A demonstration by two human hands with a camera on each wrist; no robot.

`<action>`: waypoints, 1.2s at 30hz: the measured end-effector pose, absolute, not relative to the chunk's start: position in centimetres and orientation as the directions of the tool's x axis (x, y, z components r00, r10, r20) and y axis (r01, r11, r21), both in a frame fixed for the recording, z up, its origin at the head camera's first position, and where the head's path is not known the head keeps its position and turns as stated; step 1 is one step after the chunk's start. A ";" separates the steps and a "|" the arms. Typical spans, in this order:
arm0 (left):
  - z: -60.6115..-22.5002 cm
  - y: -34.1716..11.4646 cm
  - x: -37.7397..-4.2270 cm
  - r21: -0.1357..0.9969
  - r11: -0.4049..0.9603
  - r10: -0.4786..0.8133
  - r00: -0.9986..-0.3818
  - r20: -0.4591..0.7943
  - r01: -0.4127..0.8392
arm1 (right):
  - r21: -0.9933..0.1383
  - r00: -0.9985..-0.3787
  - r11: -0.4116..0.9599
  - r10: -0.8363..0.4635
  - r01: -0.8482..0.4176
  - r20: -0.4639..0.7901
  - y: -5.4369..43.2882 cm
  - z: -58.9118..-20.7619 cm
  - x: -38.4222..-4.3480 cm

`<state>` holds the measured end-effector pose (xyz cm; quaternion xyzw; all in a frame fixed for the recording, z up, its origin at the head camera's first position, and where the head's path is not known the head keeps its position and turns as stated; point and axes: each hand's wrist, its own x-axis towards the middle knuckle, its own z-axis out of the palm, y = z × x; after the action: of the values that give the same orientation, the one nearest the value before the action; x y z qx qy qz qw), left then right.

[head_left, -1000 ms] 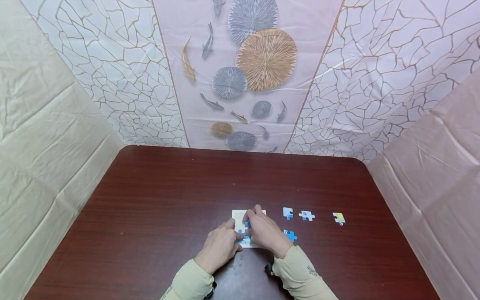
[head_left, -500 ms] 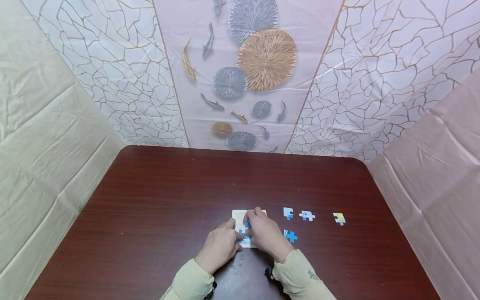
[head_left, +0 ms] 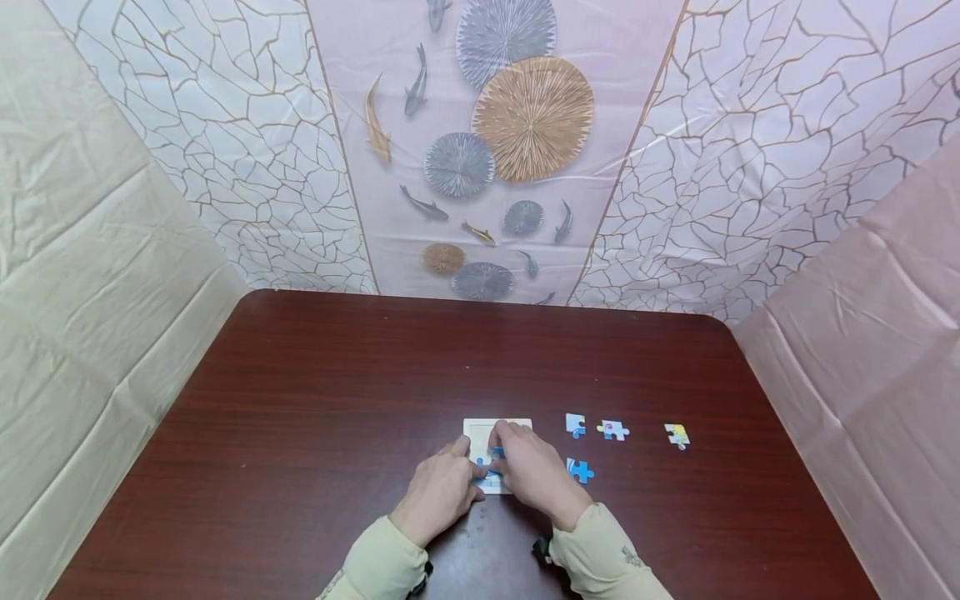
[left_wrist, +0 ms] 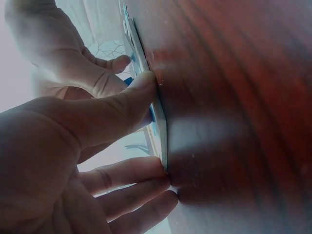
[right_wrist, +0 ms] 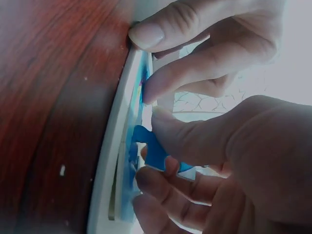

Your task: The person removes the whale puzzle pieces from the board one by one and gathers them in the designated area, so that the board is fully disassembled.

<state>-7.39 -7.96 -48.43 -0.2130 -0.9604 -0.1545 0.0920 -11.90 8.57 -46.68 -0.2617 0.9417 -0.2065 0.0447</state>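
Note:
A white-rimmed puzzle board (head_left: 480, 427) lies in front of me, with blue and white pieces fitted in its near part. My left hand (head_left: 438, 483) steadies its near left corner. The thumb (left_wrist: 141, 85) presses the near edge, the index finger (right_wrist: 163, 83) reaches onto the fitted pieces, and the other fingers lie along the left side. My right hand (head_left: 528, 462) pinches a blue puzzle piece (right_wrist: 156, 155) between thumb and fingers. That piece is tilted, close over the board. From the head view, the right hand covers much of the board's right half.
Several loose puzzle pieces lie right of the board: a pale one (head_left: 575, 424), a white one with a pink mark (head_left: 614, 430), a blue one (head_left: 580, 471) and, farther right, a yellow one (head_left: 677, 435). Patterned cloth (head_left: 480, 208) hangs behind the brown table (head_left: 360, 375).
An upper finger of my right hand has drawn in from the board's far edge, and the right wrist has shifted slightly. The left hand has stayed in place.

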 end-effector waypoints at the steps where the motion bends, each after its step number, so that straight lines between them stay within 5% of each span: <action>1: -48.4 -8.0 -7.4 0.260 0.862 0.379 -0.893 0.241 0.436 | -0.423 -0.860 0.776 -0.510 -0.468 0.017 8.6 -46.7 -11.9; 9: -48.4 -7.9 -7.4 0.278 0.863 0.374 -0.903 0.212 0.422 | -0.500 -0.873 0.771 -0.485 -0.395 -0.058 9.3 -46.2 -11.7; 21: -48.2 -7.9 -7.3 0.299 0.854 0.374 -0.902 0.214 0.425 | -0.624 -0.914 0.712 -0.406 -0.322 0.008 11.4 -44.3 -11.2; 36: -48.2 -8.0 -7.3 0.318 0.853 0.362 -0.908 0.210 0.414 | -0.596 -0.995 0.801 -0.092 -0.055 -0.031 20.0 -44.4 -11.1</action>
<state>-7.27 -7.96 -48.22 -0.2022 -0.9599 -0.1806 0.0711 -11.11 19.97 -44.45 -0.0388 0.9485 -0.3131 0.0292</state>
